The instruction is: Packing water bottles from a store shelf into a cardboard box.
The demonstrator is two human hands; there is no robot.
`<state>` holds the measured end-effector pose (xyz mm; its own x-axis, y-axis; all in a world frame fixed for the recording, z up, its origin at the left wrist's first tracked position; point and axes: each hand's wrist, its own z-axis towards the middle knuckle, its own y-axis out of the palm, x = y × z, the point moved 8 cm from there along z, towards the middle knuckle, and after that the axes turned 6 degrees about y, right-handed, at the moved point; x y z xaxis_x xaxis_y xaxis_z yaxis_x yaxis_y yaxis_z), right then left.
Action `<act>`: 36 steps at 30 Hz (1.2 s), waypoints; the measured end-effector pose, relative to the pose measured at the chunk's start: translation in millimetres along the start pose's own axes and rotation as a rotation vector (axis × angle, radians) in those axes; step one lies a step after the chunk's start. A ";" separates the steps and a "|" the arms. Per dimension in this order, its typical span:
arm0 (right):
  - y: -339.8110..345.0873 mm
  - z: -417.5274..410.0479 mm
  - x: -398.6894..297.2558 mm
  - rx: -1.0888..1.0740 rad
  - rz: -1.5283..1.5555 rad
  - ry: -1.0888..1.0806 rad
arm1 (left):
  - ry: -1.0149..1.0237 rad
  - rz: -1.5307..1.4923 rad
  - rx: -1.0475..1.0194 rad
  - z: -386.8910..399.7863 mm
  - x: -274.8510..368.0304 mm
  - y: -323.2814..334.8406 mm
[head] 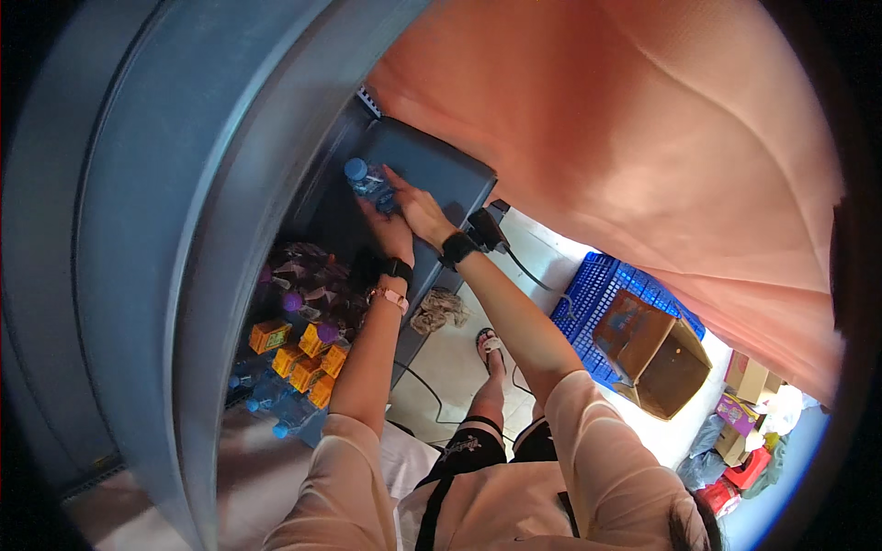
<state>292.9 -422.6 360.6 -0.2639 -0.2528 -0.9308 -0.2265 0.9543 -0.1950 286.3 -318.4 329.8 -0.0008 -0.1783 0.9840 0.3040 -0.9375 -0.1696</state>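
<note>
A clear plastic bottle with a blue cap (369, 183) is between my two hands, over a dark grey surface (434, 155). My left hand (387, 231) wraps its lower side; a black band and a pink bracelet circle that wrist. My right hand (422, 210) lies against the bottle's other side, index finger stretched along it. A black band (456, 249) is on the right wrist. Nearest my left forearm stand several small orange boxes (305, 372). Behind them is a dark cluster of packages with purple caps (292, 302). Parts of the bottle are hidden by my fingers.
Blue-capped bottles (282, 420) lie at the lower left, beside a grey curved panel (207, 206). A pink cloth (620, 131) hangs at the right. On the floor are a blue plastic basket (586, 296), an open cardboard box (665, 365) and a black cable (527, 268).
</note>
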 end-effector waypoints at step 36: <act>-236.5 -460.2 108.2 0.873 0.508 0.046 | 0.077 0.046 -0.830 -421.9 182.1 192.7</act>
<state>-113.5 -749.0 448.3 -0.1781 0.2273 -0.9574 0.6829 0.7291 0.0461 -57.2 -657.6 453.1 -0.0801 -0.2138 0.9736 -0.4952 -0.8392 -0.2250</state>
